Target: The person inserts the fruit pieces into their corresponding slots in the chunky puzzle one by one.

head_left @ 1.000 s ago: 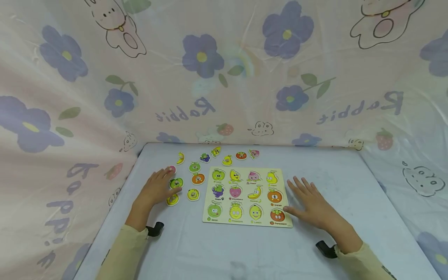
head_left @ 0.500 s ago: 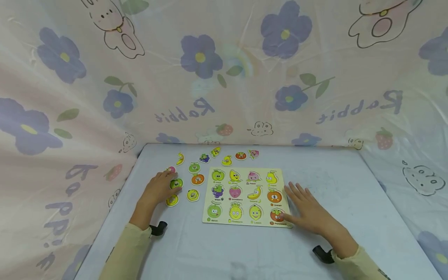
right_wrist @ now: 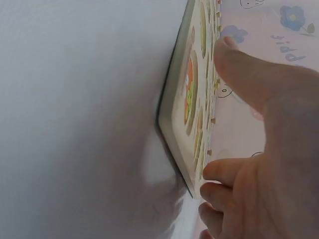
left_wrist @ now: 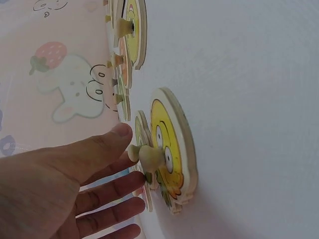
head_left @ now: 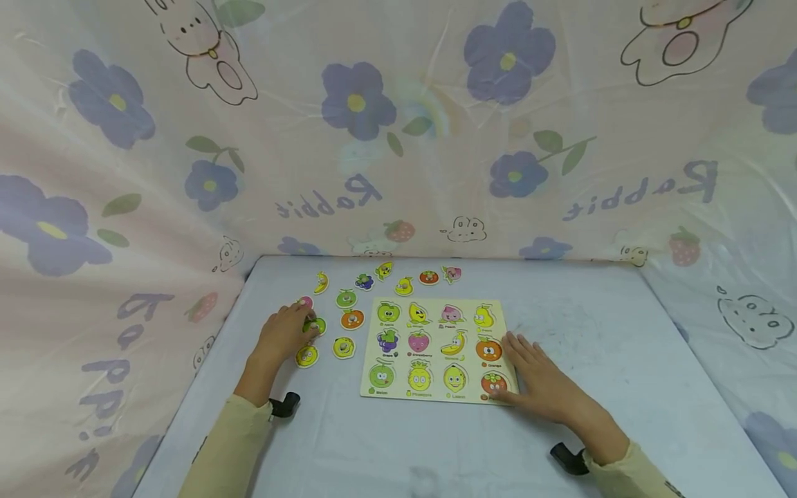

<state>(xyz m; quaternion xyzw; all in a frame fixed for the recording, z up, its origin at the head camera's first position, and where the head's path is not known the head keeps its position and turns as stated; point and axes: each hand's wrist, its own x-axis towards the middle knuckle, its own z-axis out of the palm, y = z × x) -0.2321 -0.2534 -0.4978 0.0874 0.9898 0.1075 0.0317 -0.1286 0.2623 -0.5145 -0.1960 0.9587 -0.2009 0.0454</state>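
Note:
In the head view my left hand (head_left: 280, 339) reaches over the green apple piece (head_left: 319, 325), thumb and index finger on either side of its knob. The left wrist view shows a small gap between the thumb (left_wrist: 112, 139) and that knob; the other fingers extend loosely. A yellow pineapple piece (left_wrist: 172, 149) with a round wooden knob stands nearest that camera. My right hand (head_left: 548, 384) lies with extended fingers along the right edge of the wooden fruit puzzle board (head_left: 438, 401), thumb over the lower right corner by the persimmon picture. Whether its fingertips press is hidden.
Left of the board lie strawberry (head_left: 305, 302), orange (head_left: 352, 319), melon (head_left: 346, 298) and lemon (head_left: 343, 347) pieces. Behind it are banana (head_left: 321, 282), grape (head_left: 364, 281), pear (head_left: 404, 286), persimmon (head_left: 428, 277) and peach (head_left: 452, 274) pieces. A patterned curtain (head_left: 429, 166) borders the white table (head_left: 398, 449).
My right hand has moved left and down onto the board's right edge. My left thumb and index finger have drawn closer together over the apple piece. The pieces have stayed in place.

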